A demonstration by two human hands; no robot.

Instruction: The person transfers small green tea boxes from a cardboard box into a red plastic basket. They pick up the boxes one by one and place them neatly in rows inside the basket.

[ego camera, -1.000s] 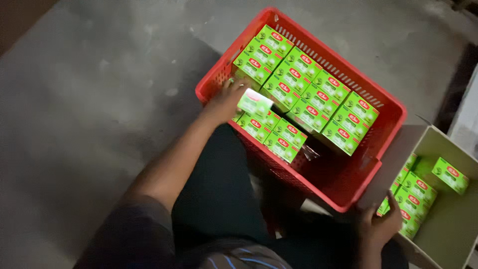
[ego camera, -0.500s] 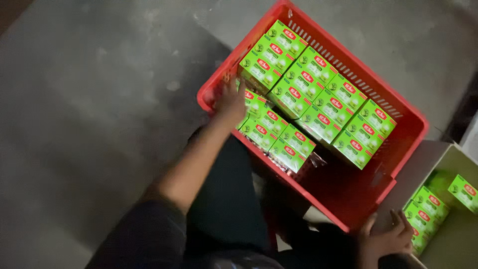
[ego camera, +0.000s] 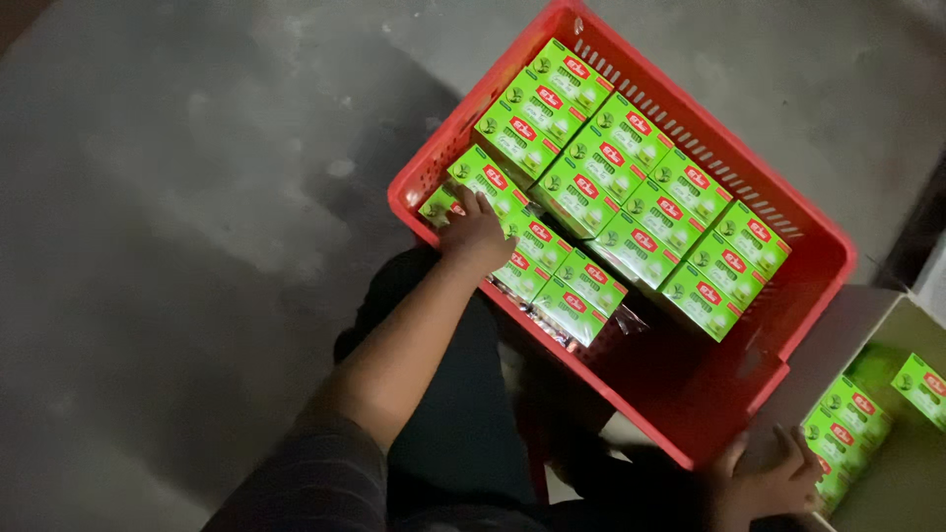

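Observation:
A red plastic crate (ego camera: 808,222) stands on the floor, filled with rows of small green boxes (ego camera: 631,187). My left hand (ego camera: 475,234) rests at the crate's near left corner, fingers pressing on one green box (ego camera: 483,182) set into the row there. My right hand (ego camera: 764,481) lies low at the bottom right, fingers spread against the edge of a cardboard carton (ego camera: 907,463). That carton holds more green boxes (ego camera: 845,419), which the fingertips touch.
Grey concrete floor (ego camera: 197,197) surrounds the crate on the left and behind. My dark trousers (ego camera: 463,433) sit directly below the crate's near wall. The carton stands close beside the crate's right corner.
My left hand has pushed the green box down into the crate's near left corner. My right hand has stayed at the carton. The view has shifted left.

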